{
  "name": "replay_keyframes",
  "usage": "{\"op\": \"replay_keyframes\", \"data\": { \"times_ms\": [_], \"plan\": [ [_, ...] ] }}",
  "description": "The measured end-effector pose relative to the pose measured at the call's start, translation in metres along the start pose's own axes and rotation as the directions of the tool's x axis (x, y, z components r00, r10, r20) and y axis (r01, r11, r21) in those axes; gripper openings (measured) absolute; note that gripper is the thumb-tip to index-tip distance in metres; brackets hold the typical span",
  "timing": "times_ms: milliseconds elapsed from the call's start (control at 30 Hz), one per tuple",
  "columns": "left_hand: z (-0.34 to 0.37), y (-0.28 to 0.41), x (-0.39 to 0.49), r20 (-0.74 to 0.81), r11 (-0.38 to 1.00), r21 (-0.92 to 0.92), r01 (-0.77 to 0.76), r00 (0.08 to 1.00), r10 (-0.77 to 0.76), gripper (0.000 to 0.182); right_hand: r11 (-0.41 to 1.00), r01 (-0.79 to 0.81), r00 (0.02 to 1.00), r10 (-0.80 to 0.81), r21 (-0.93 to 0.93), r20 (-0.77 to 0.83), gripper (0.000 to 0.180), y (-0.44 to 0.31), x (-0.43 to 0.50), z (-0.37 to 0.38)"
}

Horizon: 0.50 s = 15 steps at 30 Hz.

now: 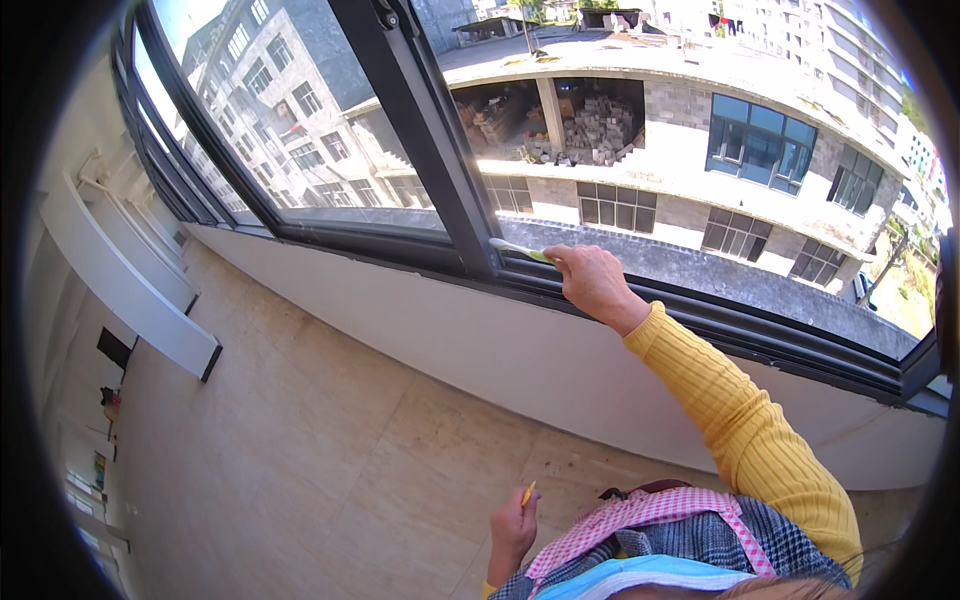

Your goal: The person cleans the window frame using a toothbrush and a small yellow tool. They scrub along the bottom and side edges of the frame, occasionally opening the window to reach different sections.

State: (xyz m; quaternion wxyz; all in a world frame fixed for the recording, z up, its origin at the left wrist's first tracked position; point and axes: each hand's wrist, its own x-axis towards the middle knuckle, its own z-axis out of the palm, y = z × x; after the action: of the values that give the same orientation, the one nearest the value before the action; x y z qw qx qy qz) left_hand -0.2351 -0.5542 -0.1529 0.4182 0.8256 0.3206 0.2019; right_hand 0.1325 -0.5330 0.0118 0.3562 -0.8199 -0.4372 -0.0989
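Note:
My right hand [598,286] reaches out to the dark metal window frame and grips a small brush, seemingly a toothbrush [519,249], by its greenish handle. The whitish head of the brush is at the lower corner of the window opening, beside the upright sash edge [475,232]. Below that hand runs the grooved sill track [705,319]. Nearer my body, my left hand [514,529] is closed around a small yellow pointed tool [529,493]; its exact kind is unclear, as the fingers hide most of it.
A glass pane [322,135] fills the window on the left. The low white wall [600,382] stands under the sill, above a beige tiled floor [322,420]. A white partition [135,277] juts out at the left. Outside are a concrete ledge [660,262] and buildings.

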Motion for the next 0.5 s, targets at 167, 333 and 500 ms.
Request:
{"op": "replay_keyframes", "data": {
  "times_ms": [167,333,500],
  "plan": [
    [-0.004,0.002,-0.003,-0.017,1.0,-0.015,-0.006,1.0,0.006,0.021,0.985,0.044,0.997,-0.032,-0.166,0.073,0.03,0.023,-0.003,0.014],
    [-0.006,-0.003,-0.012,-0.017,0.999,0.003,0.041,0.999,-0.041,0.022,0.996,0.083,0.976,-0.089,-0.036,-0.197,0.031,0.006,0.015,0.012],
    [-0.006,-0.005,-0.012,-0.012,1.0,0.009,0.029,1.0,-0.029,0.022,0.966,0.058,0.998,-0.049,-0.252,0.043,0.033,0.026,0.01,0.028]
  ]
}}
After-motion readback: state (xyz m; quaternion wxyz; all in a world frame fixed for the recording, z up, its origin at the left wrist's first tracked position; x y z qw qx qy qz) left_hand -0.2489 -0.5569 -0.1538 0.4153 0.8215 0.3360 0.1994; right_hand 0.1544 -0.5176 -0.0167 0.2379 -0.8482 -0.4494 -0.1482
